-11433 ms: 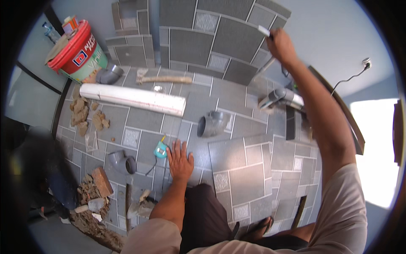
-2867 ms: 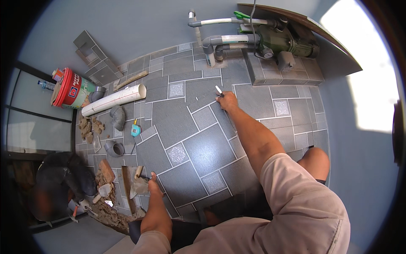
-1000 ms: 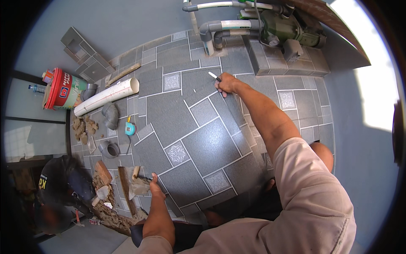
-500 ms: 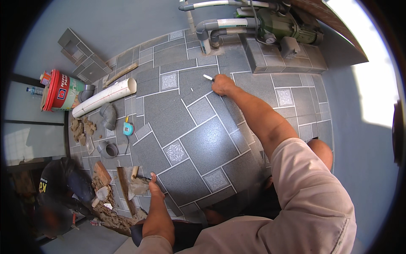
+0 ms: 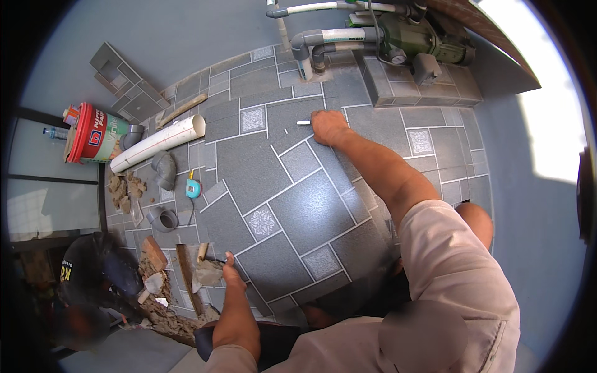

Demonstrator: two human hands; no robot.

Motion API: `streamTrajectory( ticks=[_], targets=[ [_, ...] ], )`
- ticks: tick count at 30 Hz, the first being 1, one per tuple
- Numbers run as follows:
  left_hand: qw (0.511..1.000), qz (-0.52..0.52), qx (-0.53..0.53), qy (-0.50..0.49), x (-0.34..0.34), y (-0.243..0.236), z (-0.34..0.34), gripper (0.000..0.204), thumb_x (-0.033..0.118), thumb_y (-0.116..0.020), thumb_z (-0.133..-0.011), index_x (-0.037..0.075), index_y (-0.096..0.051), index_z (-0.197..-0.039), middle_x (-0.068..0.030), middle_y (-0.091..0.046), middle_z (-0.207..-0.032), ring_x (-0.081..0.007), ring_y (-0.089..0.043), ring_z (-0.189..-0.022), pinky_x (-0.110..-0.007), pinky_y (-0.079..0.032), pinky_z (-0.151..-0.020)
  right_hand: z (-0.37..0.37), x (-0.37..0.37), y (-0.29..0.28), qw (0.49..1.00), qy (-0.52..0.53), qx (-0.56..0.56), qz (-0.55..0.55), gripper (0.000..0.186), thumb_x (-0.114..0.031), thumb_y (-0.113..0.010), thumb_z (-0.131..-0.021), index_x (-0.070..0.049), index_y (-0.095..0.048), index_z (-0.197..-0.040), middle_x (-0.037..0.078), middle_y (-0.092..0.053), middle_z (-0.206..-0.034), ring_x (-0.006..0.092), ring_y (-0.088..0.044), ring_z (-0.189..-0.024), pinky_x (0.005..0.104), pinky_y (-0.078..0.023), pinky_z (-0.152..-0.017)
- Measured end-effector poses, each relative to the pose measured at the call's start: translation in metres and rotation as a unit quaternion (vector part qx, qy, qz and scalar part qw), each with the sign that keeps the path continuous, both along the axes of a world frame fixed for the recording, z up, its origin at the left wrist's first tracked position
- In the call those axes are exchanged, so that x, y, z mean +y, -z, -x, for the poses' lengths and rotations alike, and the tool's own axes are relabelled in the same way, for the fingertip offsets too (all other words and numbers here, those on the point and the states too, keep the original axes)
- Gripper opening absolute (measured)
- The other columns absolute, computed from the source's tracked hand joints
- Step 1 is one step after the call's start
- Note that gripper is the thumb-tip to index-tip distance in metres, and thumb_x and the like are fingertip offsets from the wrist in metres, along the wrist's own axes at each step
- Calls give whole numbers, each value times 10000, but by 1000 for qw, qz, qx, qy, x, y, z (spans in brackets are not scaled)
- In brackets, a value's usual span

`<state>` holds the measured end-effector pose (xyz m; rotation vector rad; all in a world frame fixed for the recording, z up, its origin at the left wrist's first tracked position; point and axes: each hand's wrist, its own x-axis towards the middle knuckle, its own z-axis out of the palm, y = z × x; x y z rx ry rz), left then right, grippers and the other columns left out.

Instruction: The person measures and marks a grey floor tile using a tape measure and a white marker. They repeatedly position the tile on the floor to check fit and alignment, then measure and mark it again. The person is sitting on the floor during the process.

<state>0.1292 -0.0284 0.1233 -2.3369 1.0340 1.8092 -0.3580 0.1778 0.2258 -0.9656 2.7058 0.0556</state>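
My right hand (image 5: 329, 127) grips a white-ended marker (image 5: 303, 122) above a grey tile (image 5: 311, 205); whether my left hand (image 5: 232, 272), at its edge, grips, I cannot tell.

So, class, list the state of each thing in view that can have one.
Right hand: closed on a marker
Left hand: at the edge of the large tile, grip unclear
White pipe: lying down, one end open
Tape measure: yellow end out
Bucket: upright
Pump: piped up; running unclear
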Motion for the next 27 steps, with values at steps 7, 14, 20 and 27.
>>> streamTrajectory(
  ticks=[7, 14, 20, 27],
  targets=[
    [999, -21, 28, 29, -2, 3, -5, 1091, 680, -724, -840, 13, -310, -1597, -177, -324, -1659, -390, -294, -1515, -604, -160, -1228, 55, 54, -20, 954, 257, 68, 140, 272, -209, -629, -913, -26, -729, -1088, 211, -742, -1110, 380, -714, -1073, 463, -560, -937],
    [1000, -15, 15, 11, -7, 20, -16, 1079, 678, -707, -855, 20, -297, -1605, -180, -311, -1665, -392, -288, -1518, -587, -157, -1237, 32, 120, -19, 947, 296, -3, 124, 260, -176, -656, -900, -67, -771, -1106, 219, -744, -1098, 384, -712, -1046, 457, -558, -927],
    [996, -29, 75, 35, -3, 10, -2, 1009, 655, -712, -867, -16, -396, -1551, -183, -434, -1597, -403, -396, -1458, -601, -211, -1212, 19, 48, 40, 883, 291, -191, 315, 194, -207, -792, -863, -48, -788, -974, 142, -758, -885, 270, -707, -800, 379, -541, -768],
    [999, -7, 44, 13, -4, 9, -11, 980, 644, -714, -874, -19, -421, -1533, -182, -464, -1574, -391, -425, -1435, -586, -240, -1203, 35, 20, 41, 826, 323, -334, 319, 94, -119, -782, -852, -26, -770, -842, 72, -713, -680, 125, -558, -480, 322, -434, -471]
  ],
)
